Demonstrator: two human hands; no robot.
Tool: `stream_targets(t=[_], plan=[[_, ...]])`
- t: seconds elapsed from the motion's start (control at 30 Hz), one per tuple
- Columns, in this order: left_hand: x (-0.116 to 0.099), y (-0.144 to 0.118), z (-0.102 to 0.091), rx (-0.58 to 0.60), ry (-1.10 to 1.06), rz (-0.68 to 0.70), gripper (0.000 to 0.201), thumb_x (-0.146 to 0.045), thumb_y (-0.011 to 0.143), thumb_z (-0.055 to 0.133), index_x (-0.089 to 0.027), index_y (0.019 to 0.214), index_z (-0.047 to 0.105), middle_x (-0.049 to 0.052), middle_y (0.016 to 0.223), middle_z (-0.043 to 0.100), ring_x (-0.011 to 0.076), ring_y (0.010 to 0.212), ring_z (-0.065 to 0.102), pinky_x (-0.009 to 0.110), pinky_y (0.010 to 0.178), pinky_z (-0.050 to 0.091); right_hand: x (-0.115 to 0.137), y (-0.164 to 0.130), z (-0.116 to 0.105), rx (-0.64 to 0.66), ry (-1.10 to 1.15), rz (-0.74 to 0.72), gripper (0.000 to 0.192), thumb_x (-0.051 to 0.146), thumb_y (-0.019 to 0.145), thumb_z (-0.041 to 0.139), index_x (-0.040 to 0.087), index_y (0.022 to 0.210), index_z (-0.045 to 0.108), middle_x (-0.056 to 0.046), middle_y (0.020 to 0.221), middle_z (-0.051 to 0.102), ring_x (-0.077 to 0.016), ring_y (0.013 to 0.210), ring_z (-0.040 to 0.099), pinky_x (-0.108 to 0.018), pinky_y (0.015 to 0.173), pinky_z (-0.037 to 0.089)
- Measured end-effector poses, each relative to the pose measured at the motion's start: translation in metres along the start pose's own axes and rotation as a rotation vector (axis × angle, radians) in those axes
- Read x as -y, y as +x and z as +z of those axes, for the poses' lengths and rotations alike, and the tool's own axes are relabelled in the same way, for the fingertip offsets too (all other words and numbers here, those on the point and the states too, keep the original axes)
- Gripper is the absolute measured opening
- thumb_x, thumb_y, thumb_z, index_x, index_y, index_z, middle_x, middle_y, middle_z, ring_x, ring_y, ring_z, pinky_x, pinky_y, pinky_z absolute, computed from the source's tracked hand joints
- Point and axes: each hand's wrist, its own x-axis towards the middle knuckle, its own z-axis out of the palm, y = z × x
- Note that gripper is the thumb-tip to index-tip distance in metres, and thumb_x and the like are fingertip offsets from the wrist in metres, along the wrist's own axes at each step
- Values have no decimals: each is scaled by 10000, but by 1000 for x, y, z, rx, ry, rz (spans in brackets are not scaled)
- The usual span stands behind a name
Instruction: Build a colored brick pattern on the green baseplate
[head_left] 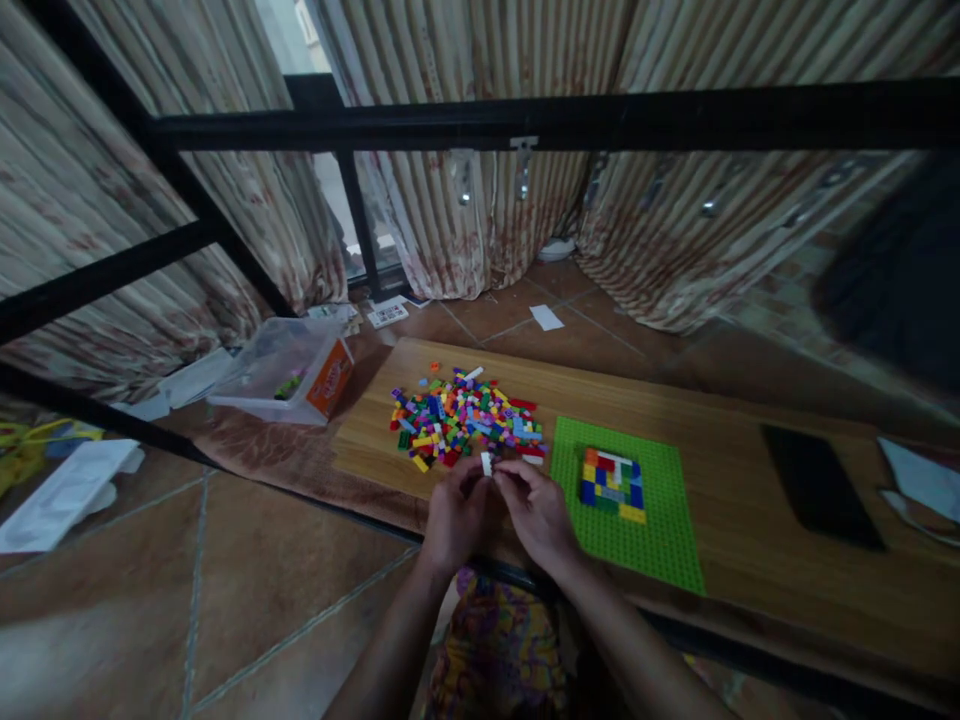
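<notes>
A small white toy brick is held up between my two hands, in front of the loose bricks. My left hand is closed on it from the left. From the other side, the fingers of my right hand are pinched together at the brick's right edge. Just beyond my fingers lies a heap of mixed coloured bricks. Right of my right hand is a green baseplate, bearing a low, roughly square block of multicoloured bricks.
The wooden board carries a dark flat object toward its right end. A clear plastic box with an orange label stands at the left. Black metal bars cross in front of the curtains. White trays lie at far left.
</notes>
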Motion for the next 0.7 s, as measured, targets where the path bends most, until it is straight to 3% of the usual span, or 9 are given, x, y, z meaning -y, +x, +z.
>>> stream_targets(t=[0.23, 0.5, 0.7], plan=[[1, -19, 16, 102, 121, 1, 288, -234, 863, 516, -212, 1106, 670, 36, 1094, 711, 179, 1004, 660, 291, 906, 510, -13, -24, -11, -47, 65, 95, 196, 345, 852, 544, 219, 906, 684, -32, 857, 715, -188, 777, 668, -286, 711, 519], [-9, -32, 41, 266, 136, -54, 302, -234, 878, 495, -197, 1139, 644, 45, 1101, 706, 169, 985, 662, 281, 894, 511, -15, -45, -46, -81, 30, 156, 203, 375, 875, 518, 210, 845, 633, -1, 691, 663, -161, 627, 616, -257, 591, 470], [-6, -29, 50, 237, 263, -80, 265, -225, 850, 525, -190, 1079, 653, 49, 1018, 719, 177, 942, 669, 281, 855, 516, -29, -55, -73, -146, -52, 173, 216, 390, 874, 514, 213, 874, 637, -6, 691, 656, -174, 623, 606, -271, 575, 467]])
